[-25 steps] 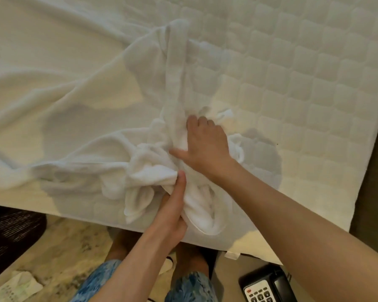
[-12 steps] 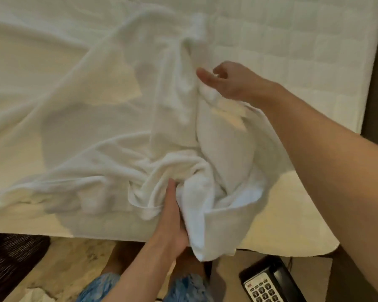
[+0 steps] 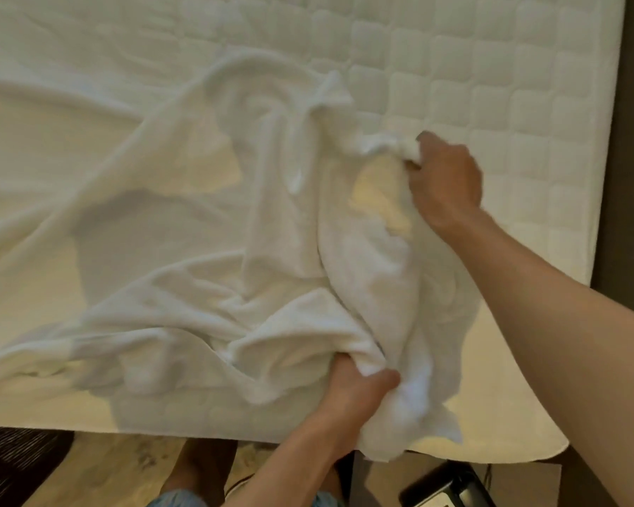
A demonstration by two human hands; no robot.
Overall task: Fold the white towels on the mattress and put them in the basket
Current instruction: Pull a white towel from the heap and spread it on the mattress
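On the mattress (image 3: 491,86), both hands grip one crumpled towel (image 3: 271,232).

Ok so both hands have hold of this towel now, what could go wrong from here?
The towel is bunched and twisted between the left hand and right hand, so pulling may not find true corners and the fold could come out uneven. Its lower end hangs past the mattress edge and may drag on the floor. It may also drag the loose white fabric beside it.
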